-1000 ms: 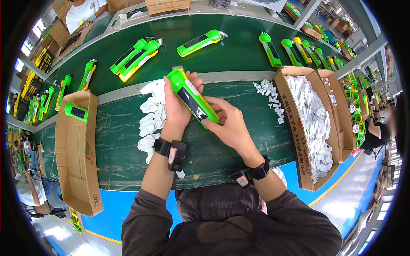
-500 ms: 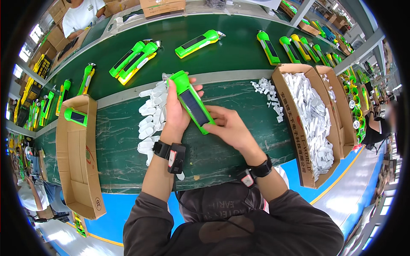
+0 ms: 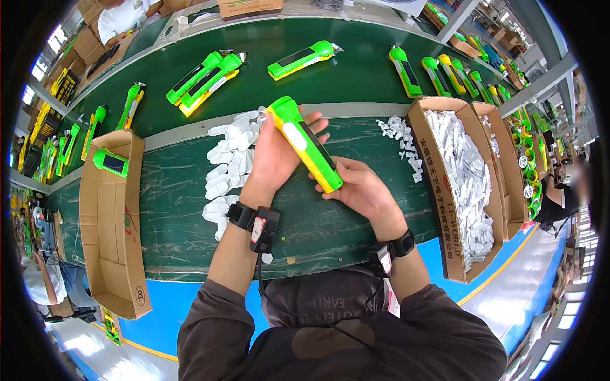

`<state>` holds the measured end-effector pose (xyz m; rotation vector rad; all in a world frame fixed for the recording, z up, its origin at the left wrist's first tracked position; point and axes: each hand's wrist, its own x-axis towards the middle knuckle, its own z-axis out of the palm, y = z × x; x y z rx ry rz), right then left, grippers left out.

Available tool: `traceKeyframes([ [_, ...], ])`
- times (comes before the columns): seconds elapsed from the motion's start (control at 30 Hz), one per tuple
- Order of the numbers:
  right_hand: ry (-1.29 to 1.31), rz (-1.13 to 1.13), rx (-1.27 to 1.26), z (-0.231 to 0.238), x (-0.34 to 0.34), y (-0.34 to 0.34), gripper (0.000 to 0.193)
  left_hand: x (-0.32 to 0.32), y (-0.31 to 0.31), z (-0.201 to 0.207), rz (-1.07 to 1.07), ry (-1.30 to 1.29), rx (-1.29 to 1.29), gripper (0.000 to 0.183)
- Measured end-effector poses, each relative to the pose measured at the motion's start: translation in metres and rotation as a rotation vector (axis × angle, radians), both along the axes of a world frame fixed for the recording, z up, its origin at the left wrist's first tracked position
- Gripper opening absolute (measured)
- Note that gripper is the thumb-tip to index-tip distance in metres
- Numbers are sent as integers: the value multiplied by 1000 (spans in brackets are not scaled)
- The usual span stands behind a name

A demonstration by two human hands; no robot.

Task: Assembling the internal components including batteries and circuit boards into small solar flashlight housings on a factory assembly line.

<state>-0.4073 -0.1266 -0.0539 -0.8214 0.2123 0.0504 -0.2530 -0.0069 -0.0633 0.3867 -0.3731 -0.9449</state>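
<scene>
A green and yellow flashlight [image 3: 298, 136] is held slantwise over the table, its head up and to the left. A white oval panel shows on its yellow side, and a dark panel on the green face is partly turned away. My left hand [image 3: 276, 155] cradles the head end, thumb on one side and fingers stretched out past the other. At the tail end, my right hand [image 3: 363, 190] grips with thumb and fingers. White oval covers [image 3: 232, 149] lie in a loose pile beside my left hand. Small white parts [image 3: 403, 143] are scattered farther right.
A long cardboard box [image 3: 105, 254] with one green flashlight [image 3: 111, 163] stands left. The right box [image 3: 457, 184] is full of white pieces. Several flashlights [image 3: 302, 58] lie on the green belt [image 3: 356, 82] beyond the table [image 3: 190, 254]. A person [image 3: 124, 22] sits at far left.
The flashlight has been rolled so its yellow side and white panel face up, where the dark panel showed before. It has shifted slightly right with both hands.
</scene>
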Motion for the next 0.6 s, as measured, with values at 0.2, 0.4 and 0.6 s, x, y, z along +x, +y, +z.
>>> traceKeyframes([
  [0.2,89,28,133,18,5,4,46,-11,2,1,-90,-241,156,59],
  [0.4,127,-609,-1829,7,15,-54,22,-1,3,-9,19,-128,339,49],
  [0.6,335,-620,-2072,-2,36,-122,22,-13,-4,11,4,-46,347,39],
])
